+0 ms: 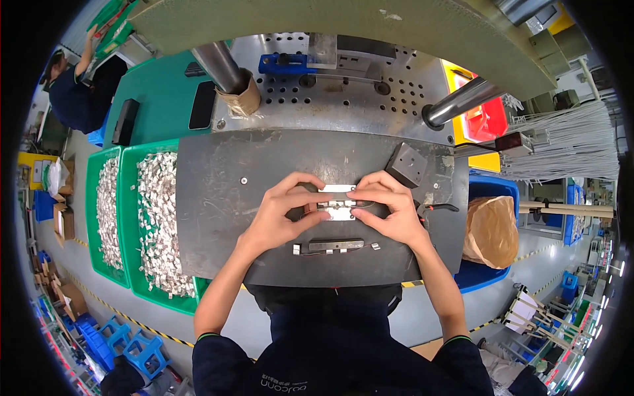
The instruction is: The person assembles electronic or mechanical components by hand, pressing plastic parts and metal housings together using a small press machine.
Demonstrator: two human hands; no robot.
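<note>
A small silver-white metal plate [339, 212] lies mid-table, with a row of small shiny metal pieces [341, 204] across its middle. My left hand [282, 210] closes on the left end of this row, thumb below and fingers above. From the other side my right hand [391, 206] pinches the row's right end in the same way. A thin dark strand runs by the right fingers; its full course is hidden. Nearer to me lies a dark bar [336, 243], with several small silver pieces [329, 251] on a thin wire along its front edge.
Two green bins [134, 264] of small silver parts stand left of the dark worktable [218, 198]. At right are a dark metal block [407, 165], a black-handled tool [441, 207] and a paper-lined blue bin [470, 280]. Steel posts [221, 66] rise behind; another person [82, 99] works far left.
</note>
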